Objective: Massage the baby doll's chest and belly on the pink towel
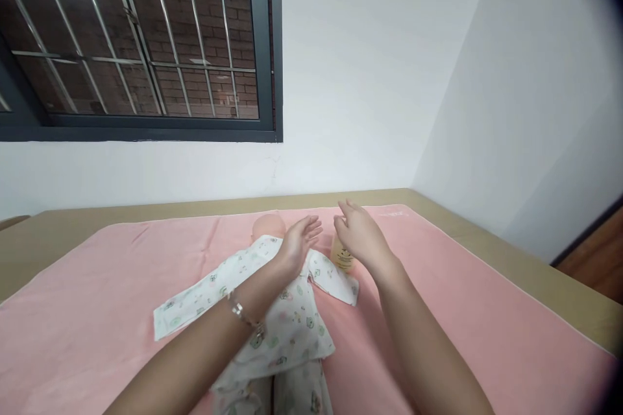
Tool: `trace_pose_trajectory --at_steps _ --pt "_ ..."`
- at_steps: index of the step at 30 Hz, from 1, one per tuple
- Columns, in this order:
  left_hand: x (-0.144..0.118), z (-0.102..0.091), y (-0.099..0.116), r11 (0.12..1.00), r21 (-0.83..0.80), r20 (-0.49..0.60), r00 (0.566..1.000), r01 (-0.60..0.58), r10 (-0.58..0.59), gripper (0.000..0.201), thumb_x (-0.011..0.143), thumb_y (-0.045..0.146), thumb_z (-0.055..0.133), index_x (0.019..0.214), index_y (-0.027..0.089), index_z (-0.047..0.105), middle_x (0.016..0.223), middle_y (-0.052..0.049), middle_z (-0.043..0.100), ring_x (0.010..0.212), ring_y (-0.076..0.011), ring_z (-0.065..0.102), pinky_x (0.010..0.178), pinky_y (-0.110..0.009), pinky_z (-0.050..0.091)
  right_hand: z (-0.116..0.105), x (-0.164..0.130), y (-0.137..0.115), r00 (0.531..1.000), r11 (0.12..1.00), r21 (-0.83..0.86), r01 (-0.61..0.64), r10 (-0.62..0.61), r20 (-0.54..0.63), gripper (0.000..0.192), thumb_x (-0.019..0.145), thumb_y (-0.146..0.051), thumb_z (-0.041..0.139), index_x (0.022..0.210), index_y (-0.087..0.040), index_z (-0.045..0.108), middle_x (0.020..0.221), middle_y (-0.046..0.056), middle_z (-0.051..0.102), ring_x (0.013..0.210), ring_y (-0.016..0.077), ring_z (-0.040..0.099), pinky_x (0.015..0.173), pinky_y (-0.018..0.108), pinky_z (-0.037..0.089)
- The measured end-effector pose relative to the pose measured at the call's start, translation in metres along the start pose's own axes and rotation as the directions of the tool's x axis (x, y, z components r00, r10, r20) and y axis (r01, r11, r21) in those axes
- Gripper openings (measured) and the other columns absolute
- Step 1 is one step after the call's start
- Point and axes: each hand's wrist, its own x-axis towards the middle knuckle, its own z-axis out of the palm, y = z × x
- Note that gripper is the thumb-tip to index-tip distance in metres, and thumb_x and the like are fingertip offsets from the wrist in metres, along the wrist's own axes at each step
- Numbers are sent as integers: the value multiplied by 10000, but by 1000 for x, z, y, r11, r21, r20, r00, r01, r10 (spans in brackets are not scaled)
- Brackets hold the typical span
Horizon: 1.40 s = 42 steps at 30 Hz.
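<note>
A baby doll (268,225) lies on its back on a pink towel (97,311), dressed in a white printed garment (287,318) with its sleeves spread out. My left hand (299,243) hovers over the doll's chest, fingers apart, holding nothing. A bracelet (242,313) sits on that wrist. My right hand (360,233) is open, palm facing left, just above a small yellowish bottle (342,258) that stands beside the doll's shoulder. The two hands face each other a little apart.
The towel covers a tan bed or table (487,233) set against white walls in a corner. A dark-framed barred window (146,45) is on the back wall at the left. Brown floor (596,259) shows at the right.
</note>
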Motion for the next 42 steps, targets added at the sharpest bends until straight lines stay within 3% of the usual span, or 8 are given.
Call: trace_pose_trajectory --at_steps 3,11,19,27,31,36,39,42 --pt "25 28 -3 924 -301 28 970 237 -240 475 889 456 414 1142 79 552 1280 -226 559 1190 -251 570 969 -353 483 9 8 15 997 993 -115 -26 35 74 422 909 -151 312 1233 -83 573 1290 174 581 1251 237 501 957 325 434" --pt "28 45 5 848 -416 109 943 329 -313 471 911 445 387 1157 78 553 1262 -187 585 1142 -248 602 892 -318 533 40 1 4 985 848 -502 167 -125 117 387 847 -99 430 1171 20 605 1210 265 607 1192 325 532 1040 423 347" --pt "-32 -2 9 808 -373 163 890 456 -427 498 862 407 455 1221 69 522 1292 -203 574 1162 -242 599 933 -321 515 37 3 -1 1000 830 -557 -12 13 -2 267 926 -166 375 907 -122 638 879 165 690 870 253 659 750 320 464" --pt "-87 -49 31 762 -410 148 861 501 -486 490 849 385 464 1228 77 516 1315 -204 567 1152 -292 606 981 -403 492 45 16 -24 988 802 -583 -132 156 -10 275 940 -233 397 933 -71 620 786 189 689 844 297 680 735 361 433" --pt "-96 -58 52 785 -459 146 907 416 -395 444 865 338 425 1218 85 515 1317 -190 570 1135 -275 619 984 -403 490 44 16 -30 969 797 -575 -185 247 30 349 953 -292 366 916 -95 651 832 184 700 902 301 671 768 387 425" --pt "-102 -68 70 808 -466 160 933 360 -323 431 881 323 387 1228 94 499 1298 -181 586 1141 -265 615 998 -412 475 47 13 -18 971 823 -554 -122 214 103 356 957 -304 337 979 -129 646 946 151 698 991 283 631 931 492 359" --pt "-105 -71 72 825 -461 124 944 327 -305 429 880 305 395 1238 92 497 1311 -178 574 1164 -255 600 1009 -394 463 44 7 -17 967 857 -501 -122 216 134 365 955 -333 340 1101 -140 614 1162 174 636 1180 324 525 980 594 305" --pt "-108 -68 69 833 -444 57 938 331 -342 433 889 314 407 1246 90 508 1348 -173 543 1223 -244 552 1047 -375 421 38 -8 -38 995 912 -410 -34 70 74 422 962 -354 331 1229 -119 560 1383 207 479 1346 345 351 1051 627 221"
